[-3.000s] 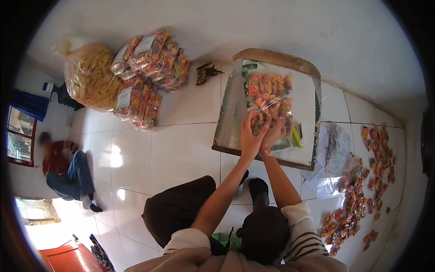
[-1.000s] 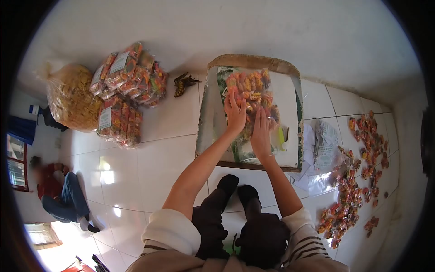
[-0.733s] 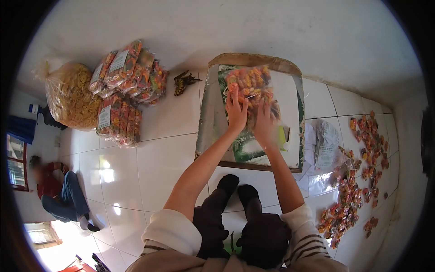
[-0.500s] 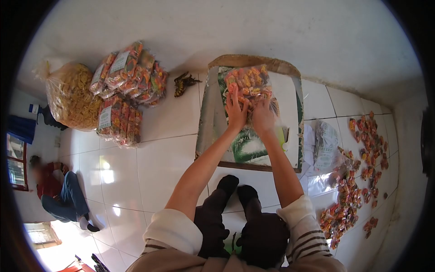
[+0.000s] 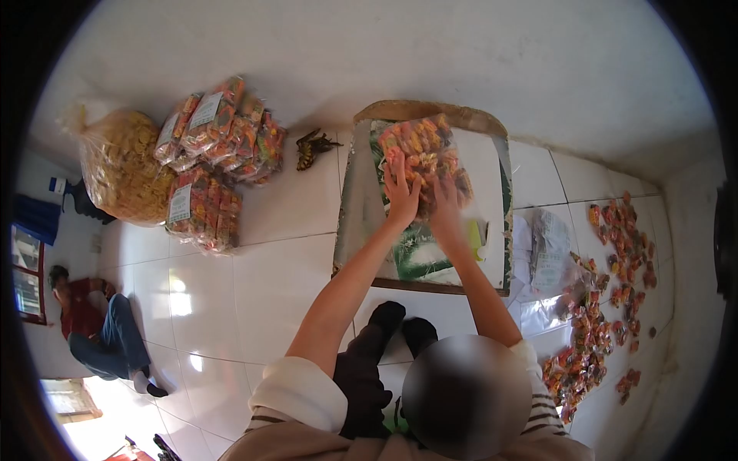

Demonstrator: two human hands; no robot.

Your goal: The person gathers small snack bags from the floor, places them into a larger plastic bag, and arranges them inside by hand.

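A clear plastic bag filled with small orange and red snack packets lies on a low table with a worn brown rim. My left hand rests on the bag's left side, fingers spread. On the lower right part of the bag lies my right hand, its fingers stretched out and apart. Both palms face down onto the packets, and the hands sit close together without overlapping. Beneath the bag, a green and white printed sheet shows on the tabletop.
Filled packet bags are piled at the left beside a large sack of yellowish snacks. Loose packets cover the floor at right, near flat plastic bags. Another person sits on the floor at far left.
My right hand has shifted slightly down, and its fingers have spread out over the packets. The bag looks flatter. My left hand stays almost in place.
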